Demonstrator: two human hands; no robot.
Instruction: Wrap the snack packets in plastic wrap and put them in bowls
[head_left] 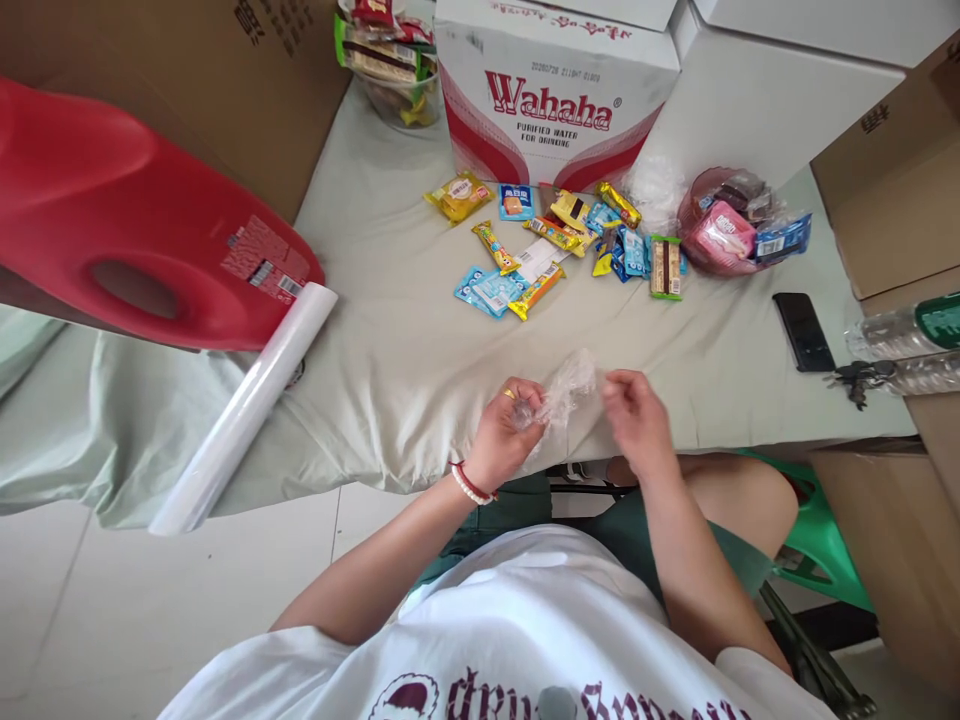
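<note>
My left hand [508, 432], wearing a ring and bracelets, is closed around a crumpled clear plastic bag [571, 388] just over the table's front edge. Part of the thin film bunches between its thumb and fingers. To the right, my right hand [637, 418] has its fingers curled in a pinch beside the bag's right side. Whether film lies between those fingertips, I cannot make out. Beyond both hands, several small wrapped snacks lie scattered, among them an orange-yellow packet [538, 292], blue packets [491, 291] and a wafer pack [665, 267].
A pink bowl [697, 250] of snacks stands right, a clear tub [409, 100] of snacks at the back. A Wahaha carton [555, 100] borders the rear. Left are a red jug [150, 220] and a white film roll [247, 405]. A phone [803, 331] and bottles [892, 335] lie right.
</note>
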